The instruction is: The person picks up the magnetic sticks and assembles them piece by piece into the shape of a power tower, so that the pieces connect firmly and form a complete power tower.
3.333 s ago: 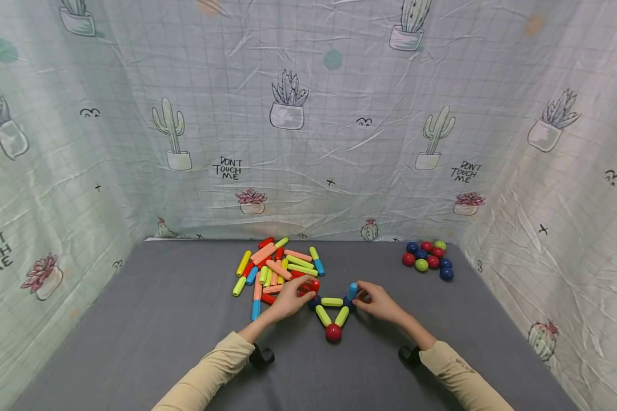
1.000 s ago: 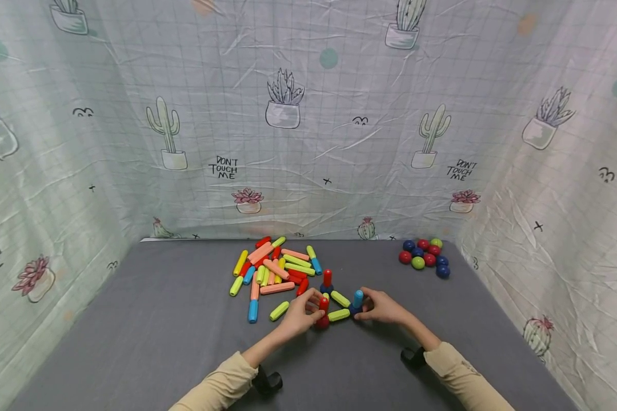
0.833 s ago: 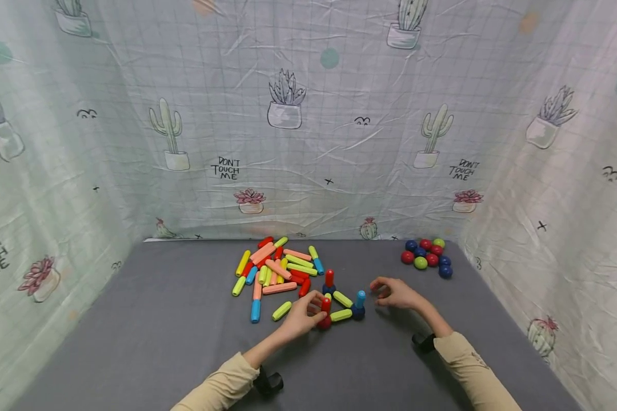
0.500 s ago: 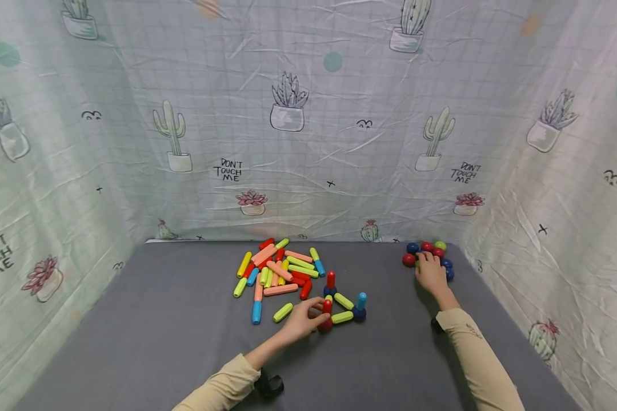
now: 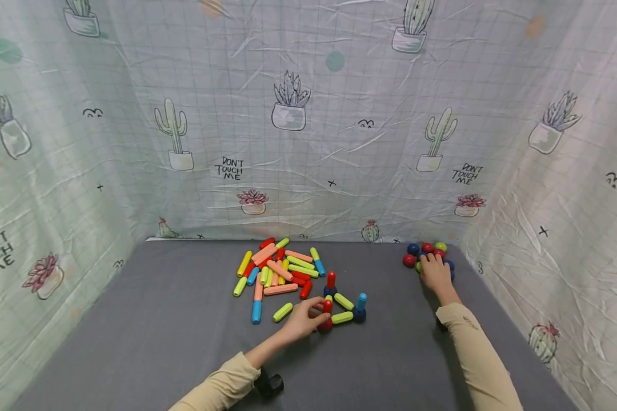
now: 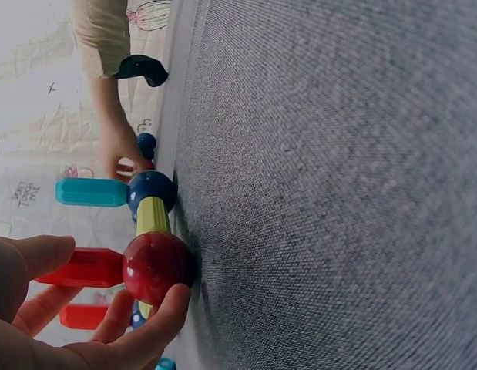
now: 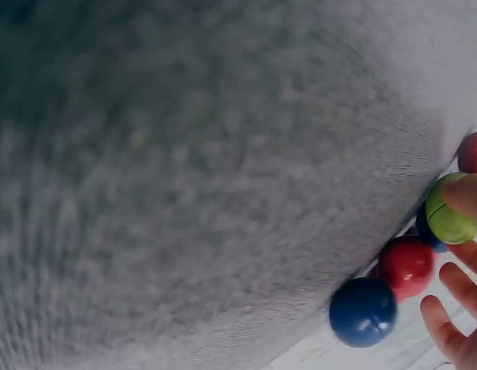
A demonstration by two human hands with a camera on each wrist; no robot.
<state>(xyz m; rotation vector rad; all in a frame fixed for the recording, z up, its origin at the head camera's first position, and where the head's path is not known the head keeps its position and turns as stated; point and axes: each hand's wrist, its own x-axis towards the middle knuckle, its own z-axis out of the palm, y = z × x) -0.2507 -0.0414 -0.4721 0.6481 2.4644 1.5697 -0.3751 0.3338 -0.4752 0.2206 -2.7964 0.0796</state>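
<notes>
A toy frame of balls and rods stands mid-table: yellow-green rods link a red ball and two navy balls. Upright on these are a red rod, another red rod and a blue rod. My left hand pinches the nearest red rod between thumb and finger, its other fingertips against the red ball below. At the back right my right hand reaches into a ball cluster. Its thumb and a finger lie on opposite sides of a green ball; the other fingers spread loosely.
A pile of red, salmon, yellow, green and blue rods lies left of the frame, with one loose green rod near my left hand. Around my right hand sit several red and blue balls. A patterned curtain surrounds the table.
The frame has turned, and my left hand has gone from the rear red rod to one on the red ball. My right hand has left the blue rod for the ball cluster.
</notes>
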